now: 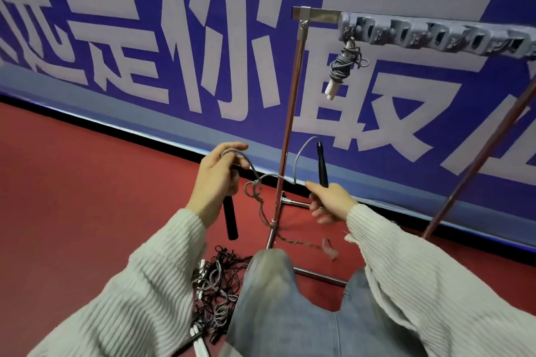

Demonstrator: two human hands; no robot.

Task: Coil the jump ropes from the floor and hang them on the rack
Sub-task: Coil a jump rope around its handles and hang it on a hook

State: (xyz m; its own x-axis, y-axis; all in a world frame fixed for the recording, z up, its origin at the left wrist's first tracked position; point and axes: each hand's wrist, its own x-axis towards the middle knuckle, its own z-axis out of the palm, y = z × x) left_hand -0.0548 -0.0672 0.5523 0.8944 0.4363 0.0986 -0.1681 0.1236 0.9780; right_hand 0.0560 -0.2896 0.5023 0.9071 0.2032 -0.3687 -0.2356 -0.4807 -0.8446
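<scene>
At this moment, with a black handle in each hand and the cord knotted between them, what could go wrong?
The knot in the grey cord may tighten if the left hand and right hand pull apart. The trailing cord lies close to the rack post and could snag on it. The tangled pile by the knee could catch underfoot.

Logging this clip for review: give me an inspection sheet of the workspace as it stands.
Surface: red floor, bare where visible.
Job's things: grey rope with two black handles, knotted midway, trailing to the floor; one coiled rope hangs on the rack.
Clutter: tangled pile of ropes by the knee.
Hands: left hand holds one black handle and the cord; right hand holds the other handle.
Cables: nothing seen apart from the ropes.
Surroundings: blue banner with white characters behind the rack.
</scene>
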